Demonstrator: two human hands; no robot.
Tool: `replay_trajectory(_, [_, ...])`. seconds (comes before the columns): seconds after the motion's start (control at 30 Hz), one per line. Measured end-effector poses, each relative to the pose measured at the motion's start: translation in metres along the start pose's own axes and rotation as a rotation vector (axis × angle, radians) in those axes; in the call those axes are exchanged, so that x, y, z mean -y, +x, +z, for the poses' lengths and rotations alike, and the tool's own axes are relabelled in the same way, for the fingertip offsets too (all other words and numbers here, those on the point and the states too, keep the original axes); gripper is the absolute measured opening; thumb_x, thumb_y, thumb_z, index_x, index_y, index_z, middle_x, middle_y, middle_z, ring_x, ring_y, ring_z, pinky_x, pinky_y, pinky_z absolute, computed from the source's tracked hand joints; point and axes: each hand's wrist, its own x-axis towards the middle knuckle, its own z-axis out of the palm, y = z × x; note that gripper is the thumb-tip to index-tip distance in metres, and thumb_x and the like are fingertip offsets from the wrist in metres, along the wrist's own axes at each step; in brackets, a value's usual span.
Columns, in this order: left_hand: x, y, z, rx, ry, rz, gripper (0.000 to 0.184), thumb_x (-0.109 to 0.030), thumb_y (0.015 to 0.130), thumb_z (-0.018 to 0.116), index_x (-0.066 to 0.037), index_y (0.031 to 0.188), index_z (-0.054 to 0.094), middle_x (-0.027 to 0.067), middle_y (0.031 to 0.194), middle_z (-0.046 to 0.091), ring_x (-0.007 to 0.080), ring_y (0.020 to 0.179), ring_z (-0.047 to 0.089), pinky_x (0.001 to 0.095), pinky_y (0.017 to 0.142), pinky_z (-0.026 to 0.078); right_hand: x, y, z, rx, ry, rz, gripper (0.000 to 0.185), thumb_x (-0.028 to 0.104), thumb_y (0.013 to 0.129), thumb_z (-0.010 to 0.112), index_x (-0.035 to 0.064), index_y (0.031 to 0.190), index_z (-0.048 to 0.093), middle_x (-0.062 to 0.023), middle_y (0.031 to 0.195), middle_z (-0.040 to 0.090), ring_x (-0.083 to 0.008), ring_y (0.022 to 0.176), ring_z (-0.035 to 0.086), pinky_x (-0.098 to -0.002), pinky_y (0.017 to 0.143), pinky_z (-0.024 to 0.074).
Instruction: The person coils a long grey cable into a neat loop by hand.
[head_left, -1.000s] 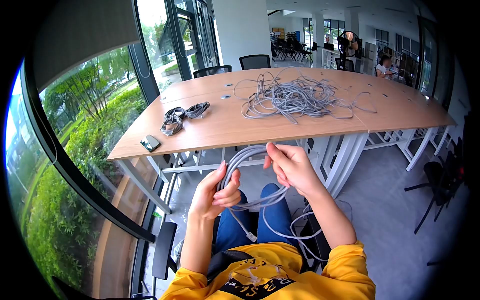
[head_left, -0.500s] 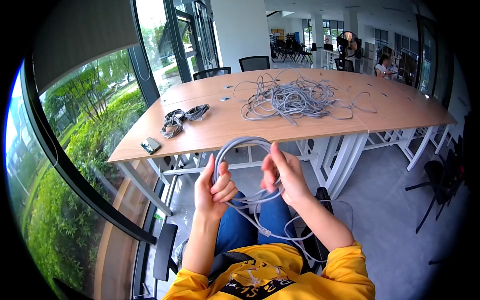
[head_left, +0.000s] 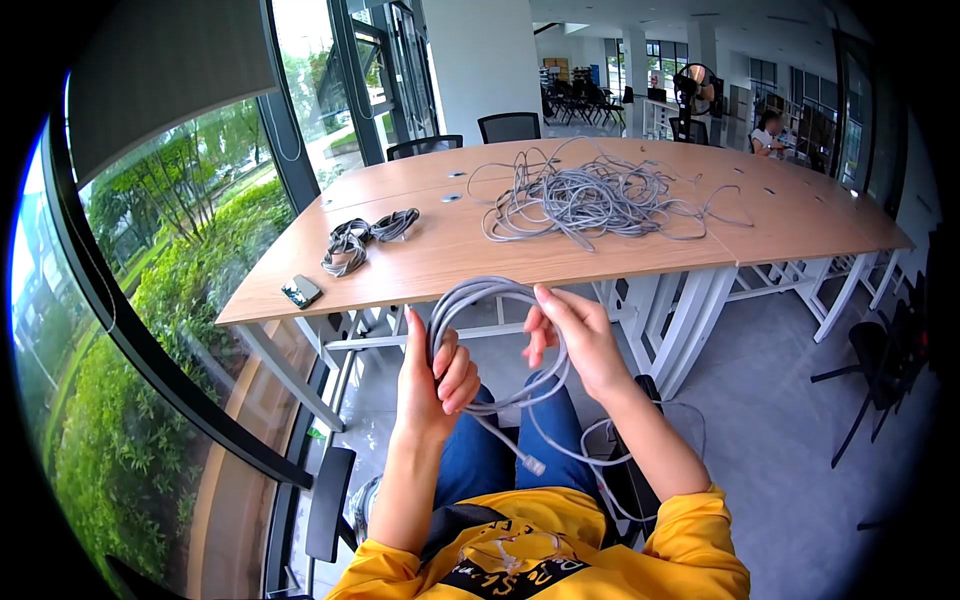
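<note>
A looped coil of grey network cable [head_left: 478,290] is held up above my lap, in front of the table edge. My left hand [head_left: 432,378] is closed around the coil's left side, thumb pointing up. At the upper right of the loop my right hand [head_left: 578,335] guides the cable between its thumb and curled fingers, which reach inside the ring. One end with a clear plug [head_left: 533,465] dangles over my thighs. More loose cable [head_left: 610,463] trails down to the right, past my right forearm.
On the wooden table [head_left: 430,265] lie a large tangled heap of grey cables [head_left: 600,195], bundled cables [head_left: 350,245] and a small boxy object [head_left: 301,291]. Chairs [head_left: 508,127] stand behind it. A window wall runs along the left. A person [head_left: 768,135] sits far back at right.
The right hand has moved slightly right and its fingers have spread a little. The left hand has shifted slightly right. The hanging plug has swung and the trailing cable has changed shape.
</note>
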Motion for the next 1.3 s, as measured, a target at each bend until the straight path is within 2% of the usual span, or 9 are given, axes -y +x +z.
replay_trajectory(0.2, [-0.006, 0.002, -0.007, 0.051, 0.001, -0.088, 0.053, -0.046, 0.088, 0.021, -0.012, 0.049, 0.031, -0.0048, 0.031, 0.026, 0.0047, 0.021, 0.022, 0.0162, 0.022, 0.017, 0.015, -0.003, -0.007, -0.003, -0.432, -0.099, 0.034, 0.028, 0.086, 0.044, -0.0028, 0.075, 0.055, -0.0035, 0.057, 0.049, -0.0078, 0.044, 0.046, -0.0217, 0.045, 0.038])
replay_trajectory(0.3, [-0.011, 0.0, -0.005, -0.002, 0.001, -0.122, 0.054, -0.045, 0.088, 0.021, -0.009, 0.051, 0.036, -0.0051, 0.031, 0.026, 0.004, 0.02, 0.021, 0.0159, 0.021, 0.016, 0.018, -0.005, -0.007, 0.007, -0.663, -0.161, 0.031, 0.027, 0.085, 0.046, -0.0013, 0.082, 0.057, -0.0056, 0.062, 0.05, -0.0125, 0.049, 0.049, -0.0246, 0.048, 0.0392])
replay_trajectory(0.37, [-0.011, 0.0, -0.006, 0.021, -0.034, -0.127, 0.055, -0.045, 0.088, 0.021, -0.008, 0.052, 0.038, -0.005, 0.031, 0.026, 0.0032, 0.02, 0.02, 0.016, 0.021, 0.016, 0.01, -0.002, -0.01, -0.055, -0.874, -0.402, 0.028, 0.027, 0.084, 0.047, 0.0019, 0.085, 0.058, -0.0073, 0.066, 0.053, -0.0194, 0.057, 0.052, -0.0284, 0.053, 0.0405])
replay_trajectory(0.7, [-0.007, -0.003, -0.006, 0.111, 0.006, -0.253, 0.052, -0.045, 0.088, 0.023, -0.012, 0.049, 0.031, -0.0046, 0.03, 0.024, 0.0045, 0.021, 0.014, 0.0171, 0.025, 0.012, 0.012, 0.0, -0.005, -0.114, -0.916, -0.3, 0.027, 0.029, 0.081, 0.05, 0.0031, 0.085, 0.058, -0.012, 0.073, 0.055, -0.0248, 0.069, 0.055, -0.0297, 0.059, 0.0422])
replay_trajectory(0.8, [-0.009, -0.004, -0.002, 0.1, 0.011, -0.164, 0.051, -0.043, 0.089, 0.024, -0.014, 0.047, 0.029, -0.0047, 0.029, 0.023, 0.0043, 0.021, 0.014, 0.0169, 0.025, 0.012, 0.005, -0.001, 0.002, -0.149, -0.799, -0.504, 0.03, 0.031, 0.081, 0.052, 0.0017, 0.081, 0.058, -0.0091, 0.067, 0.054, -0.0188, 0.059, 0.055, -0.0271, 0.054, 0.0418])
replay_trajectory(0.87, [-0.009, -0.004, -0.001, 0.107, 0.008, -0.159, 0.051, -0.043, 0.089, 0.024, -0.014, 0.047, 0.029, -0.0047, 0.029, 0.023, 0.0042, 0.021, 0.014, 0.0168, 0.025, 0.012, 0.004, -0.004, 0.007, -0.012, -0.257, -0.09, 0.032, 0.029, 0.084, 0.049, -0.0013, 0.077, 0.053, -0.0001, 0.053, 0.044, -0.0067, 0.044, 0.044, -0.0187, 0.044, 0.0342])
replay_trajectory(0.97, [-0.007, -0.004, -0.005, 0.103, 0.01, -0.172, 0.051, -0.042, 0.089, 0.024, -0.014, 0.047, 0.029, -0.0048, 0.029, 0.023, 0.0041, 0.022, 0.015, 0.017, 0.025, 0.012, 0.009, -0.004, -0.003, -0.02, -0.167, 0.082, 0.038, 0.036, 0.081, 0.052, 0.0018, 0.064, 0.052, 0.0034, 0.05, 0.042, -0.0024, 0.044, 0.038, -0.0187, 0.04, 0.0281])
replay_trajectory(1.0, [-0.005, -0.004, -0.006, 0.126, 0.009, -0.2, 0.05, -0.042, 0.089, 0.024, -0.014, 0.048, 0.029, -0.0048, 0.029, 0.023, 0.0043, 0.022, 0.015, 0.0171, 0.025, 0.012, 0.004, 0.0, -0.001, -0.109, -0.271, -0.087, 0.041, 0.035, 0.08, 0.053, 0.0019, 0.056, 0.047, 0.005, 0.046, 0.036, -0.0018, 0.044, 0.032, -0.0191, 0.04, 0.023])
replay_trajectory(1.3, [-0.005, -0.012, 0.001, 0.223, -0.029, -0.426, 0.053, -0.043, 0.089, 0.017, -0.005, 0.063, 0.042, -0.0063, 0.033, 0.024, 0.0036, 0.026, 0.016, 0.0176, 0.028, 0.017, -0.004, 0.012, -0.01, -0.309, -0.525, -0.296, 0.045, 0.033, 0.081, 0.053, 0.0007, 0.051, 0.043, 0.0025, 0.042, 0.032, -0.0042, 0.041, 0.029, -0.0226, 0.038, 0.0234])
